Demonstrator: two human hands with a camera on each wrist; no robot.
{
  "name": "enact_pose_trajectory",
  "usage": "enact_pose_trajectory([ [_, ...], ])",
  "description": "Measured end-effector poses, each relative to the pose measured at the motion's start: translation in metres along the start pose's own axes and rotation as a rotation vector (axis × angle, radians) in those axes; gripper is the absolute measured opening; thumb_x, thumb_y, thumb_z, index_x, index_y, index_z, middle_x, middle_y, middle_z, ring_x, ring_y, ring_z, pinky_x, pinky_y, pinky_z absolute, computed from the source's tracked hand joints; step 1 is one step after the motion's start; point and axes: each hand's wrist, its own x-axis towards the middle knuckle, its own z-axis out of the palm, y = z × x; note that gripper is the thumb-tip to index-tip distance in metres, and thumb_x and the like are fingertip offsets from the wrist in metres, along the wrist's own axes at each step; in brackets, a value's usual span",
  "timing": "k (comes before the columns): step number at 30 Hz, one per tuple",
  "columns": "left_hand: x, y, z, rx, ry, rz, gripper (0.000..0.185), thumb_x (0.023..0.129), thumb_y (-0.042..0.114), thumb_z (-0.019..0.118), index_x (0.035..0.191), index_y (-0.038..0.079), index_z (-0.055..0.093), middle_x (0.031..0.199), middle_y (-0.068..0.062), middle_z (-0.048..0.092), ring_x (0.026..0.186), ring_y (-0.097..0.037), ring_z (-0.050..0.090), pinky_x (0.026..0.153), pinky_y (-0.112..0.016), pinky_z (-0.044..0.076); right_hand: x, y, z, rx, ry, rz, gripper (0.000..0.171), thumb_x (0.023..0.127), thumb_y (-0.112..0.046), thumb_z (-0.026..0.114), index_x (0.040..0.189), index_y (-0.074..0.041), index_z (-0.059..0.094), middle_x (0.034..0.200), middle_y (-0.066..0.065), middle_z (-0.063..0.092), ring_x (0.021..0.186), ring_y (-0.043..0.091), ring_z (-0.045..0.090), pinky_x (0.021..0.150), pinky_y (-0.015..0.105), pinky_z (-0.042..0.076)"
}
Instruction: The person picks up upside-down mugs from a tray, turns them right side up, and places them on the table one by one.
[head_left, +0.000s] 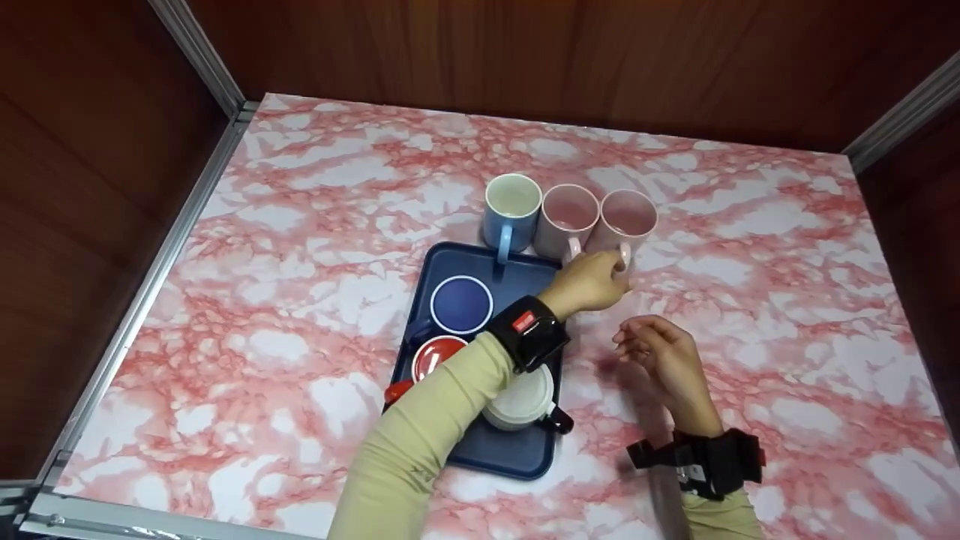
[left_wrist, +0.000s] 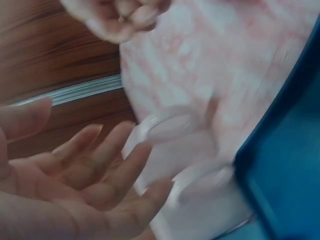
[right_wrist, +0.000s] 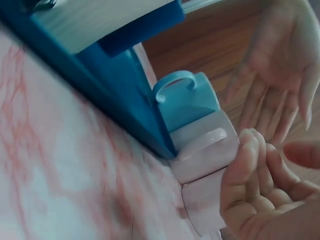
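L hand (head_left: 589,281) hangs across the tray (head_left: 491,454), right by the handles of the two pink mugs; wrist view has its fingers loose & extended, nothing gripped, contact w/ a handle can't be confirmed. R hand (head_left: 667,356) hovers off to the side, above the tabletop (head_left: 765,315), fingers slackly curled, nothing held; prob. kept there so the L arm gets the crossing to itself.

Now the mugs: three upright in a tight row at the tray's far edge, i.e. blue mug (head_left: 520,229), middle pink mug (head_left: 568,214), end pink mug (head_left: 628,214). All handles face the person, prob. b/c that makes for a quick grab; the blue one's handle pokes out over the tray rim. Packed side by side, they'd be easy to knock, so a relaxed hand there seems sensible.

On the tray: dark-blue cup (head_left: 461,304) at the far end, red cup (head_left: 436,356) next, partly under the sleeve (head_left: 420,442), & white cup (head_left: 517,401), its black handle jutting past the side, prob. for lack of room. Raised rim presumably helps keep that lot together.
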Motion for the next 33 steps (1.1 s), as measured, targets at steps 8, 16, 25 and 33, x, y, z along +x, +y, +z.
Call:
enact_pose_trajectory([
  [8, -0.034, -0.006, -0.028, 0.100, 0.002, 0.053, 0.030, 0.091, 0.037, 0.054, 0.113, 0.016, 0.058, 0.100, 0.003, 0.062, 0.097, -0.017, 0.056, 0.077, -0.033, 0.044, -0.009, -0.010, 0.021, -0.288, -0.053, -0.044, 0.028, 0.089, -0.016, 0.060, 0.098, 0.010, 0.058, 0.081, 0.016, 0.062, 0.071, 0.023, 0.061, 0.066, 0.032, 0.052],
  [16, -0.072, -0.038, -0.047, 0.120, 0.109, 0.058, 0.040, 0.091, 0.036, 0.054, 0.125, 0.014, 0.051, 0.120, -0.004, 0.058, 0.110, -0.023, 0.052, 0.087, -0.041, 0.042, -0.021, -0.028, 0.045, -0.564, -0.165, -0.018, 0.018, 0.089, 0.000, 0.055, 0.102, 0.013, 0.056, 0.084, 0.019, 0.062, 0.074, 0.029, 0.062, 0.068, 0.034, 0.051],
  [25, -0.115, -0.083, -0.063, 0.098, 0.323, 0.014, 0.034, 0.089, 0.023, 0.060, 0.117, 0.004, 0.056, 0.113, -0.013, 0.061, 0.105, -0.030, 0.054, 0.088, -0.044, 0.041, -0.023, -0.025, 0.029, -0.787, -0.138, -0.125, 0.014, 0.087, -0.004, 0.059, 0.098, 0.005, 0.062, 0.087, 0.014, 0.065, 0.074, 0.026, 0.063, 0.063, 0.024, 0.047],
  [33, -0.140, -0.126, -0.057, 0.085, 0.338, -0.050, 0.029, 0.088, 0.005, 0.055, 0.115, -0.004, 0.056, 0.111, -0.020, 0.059, 0.105, -0.036, 0.053, 0.091, -0.045, 0.039, -0.030, -0.033, 0.006, -0.719, -0.013, -0.039, 0.027, 0.092, -0.016, 0.056, 0.106, 0.007, 0.058, 0.093, 0.019, 0.063, 0.081, 0.026, 0.062, 0.069, 0.030, 0.051],
])
